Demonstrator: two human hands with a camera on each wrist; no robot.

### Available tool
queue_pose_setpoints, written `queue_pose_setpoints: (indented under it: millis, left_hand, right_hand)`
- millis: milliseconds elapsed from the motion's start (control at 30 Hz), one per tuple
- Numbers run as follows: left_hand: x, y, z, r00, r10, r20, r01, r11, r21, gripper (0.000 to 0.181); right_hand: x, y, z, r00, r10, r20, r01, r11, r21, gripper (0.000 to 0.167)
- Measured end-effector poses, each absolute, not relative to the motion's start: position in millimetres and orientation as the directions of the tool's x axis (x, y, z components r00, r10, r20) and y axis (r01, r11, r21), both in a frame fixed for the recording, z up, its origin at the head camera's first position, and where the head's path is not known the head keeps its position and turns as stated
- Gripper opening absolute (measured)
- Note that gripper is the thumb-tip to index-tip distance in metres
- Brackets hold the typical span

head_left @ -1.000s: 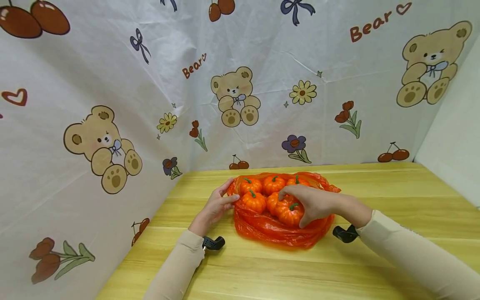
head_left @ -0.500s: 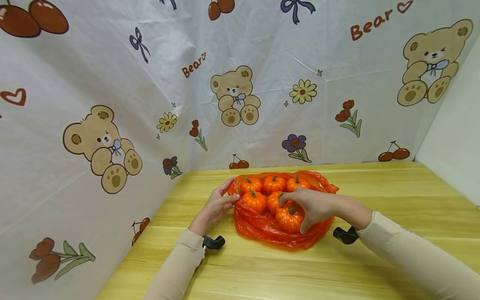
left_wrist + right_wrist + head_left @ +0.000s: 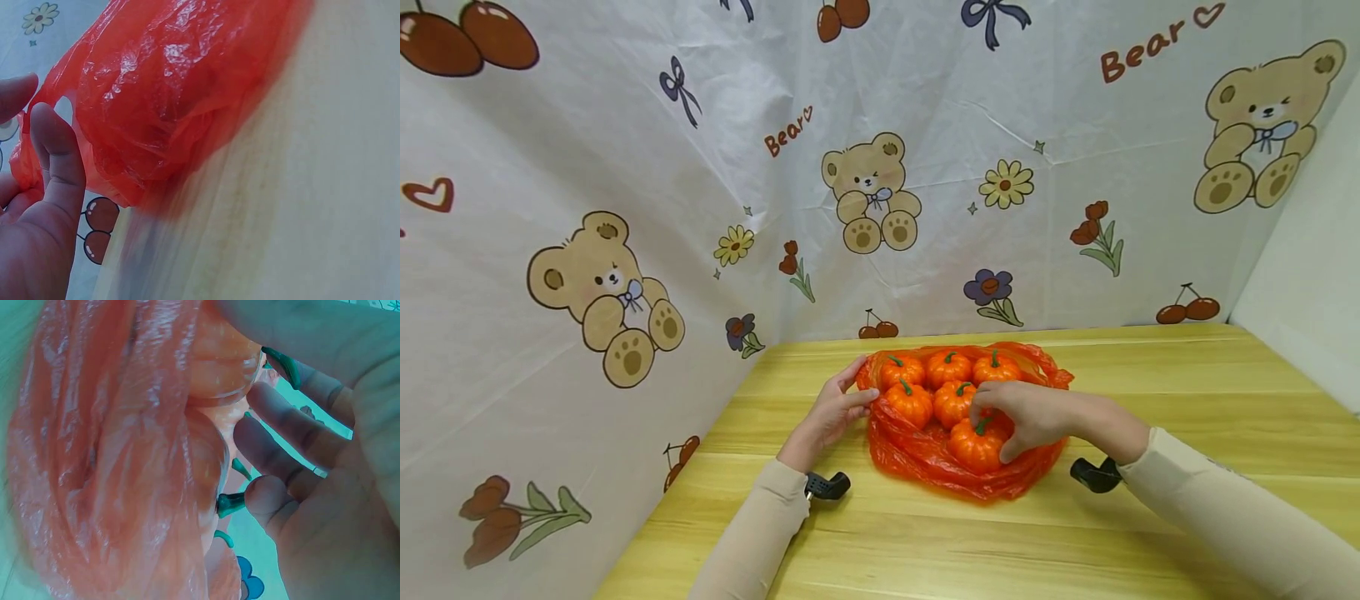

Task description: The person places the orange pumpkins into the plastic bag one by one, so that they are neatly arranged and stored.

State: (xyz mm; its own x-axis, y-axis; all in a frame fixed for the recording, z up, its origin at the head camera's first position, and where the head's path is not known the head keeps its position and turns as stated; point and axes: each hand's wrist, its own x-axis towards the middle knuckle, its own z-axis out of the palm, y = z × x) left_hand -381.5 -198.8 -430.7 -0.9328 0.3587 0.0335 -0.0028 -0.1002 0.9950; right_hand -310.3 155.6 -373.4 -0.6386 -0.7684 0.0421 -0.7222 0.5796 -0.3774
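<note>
A red plastic bag point(image 3: 917, 458) lies spread on the table, with several small glossy orange pumpkins with green stems inside its open mouth. My left hand point(image 3: 835, 408) holds the bag's left edge; in the left wrist view, thin red film point(image 3: 28, 159) passes between its fingers. My right hand point(image 3: 1033, 412) grips the front right pumpkin point(image 3: 973, 448), thumb on the near side and fingers behind. In the right wrist view that pumpkin point(image 3: 219, 356) sits under the thumb, partly covered by the bag. Another pumpkin point(image 3: 953, 403) stands just behind it.
The wooden table point(image 3: 925, 550) extends around the bag. Behind it hangs a white sheet point(image 3: 940, 275) printed with bears and flowers. A white panel point(image 3: 1315, 292) borders the right side. Black wrist mounts point(image 3: 827, 486) stick out below both hands.
My right hand has brought the front pumpkin slightly down and toward me, and the pumpkin behind it now shows more fully. The left hand has stayed at the bag's edge.
</note>
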Motion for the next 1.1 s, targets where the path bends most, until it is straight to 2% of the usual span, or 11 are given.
queue_pose_setpoints:
  millis: [267, 500, 700, 967, 1100]
  left_hand:
    - [-383, -199, -431, -0.938, 0.344, 0.033, -0.008, -0.119, 0.993, 0.084]
    - [-385, -198, -434, -0.941, 0.337, 0.012, -0.03, -0.119, 0.992, 0.084]
    - [-387, -198, -430, -0.949, 0.314, 0.039, 0.009, -0.098, 0.995, 0.082]
    - [-387, -201, -426, -0.958, 0.282, 0.051, 0.051, -0.006, 0.999, 0.077]
    - [-387, -206, -423, -0.963, 0.261, 0.061, 0.1, 0.138, 0.985, 0.076]
  right_hand:
    - [-309, 165, -376, -0.64, -0.763, 0.09, -0.726, 0.562, -0.397, 0.041]
    - [-305, 182, -376, -0.687, -0.721, 0.093, -0.677, 0.588, -0.441, 0.036]
    - [-303, 204, -368, -0.714, -0.693, 0.101, -0.653, 0.607, -0.453, 0.033]
    - [-302, 236, -355, -0.737, -0.668, 0.104, -0.624, 0.613, -0.485, 0.028]
    - [-303, 251, -352, -0.752, -0.65, 0.111, -0.608, 0.618, -0.499, 0.03]
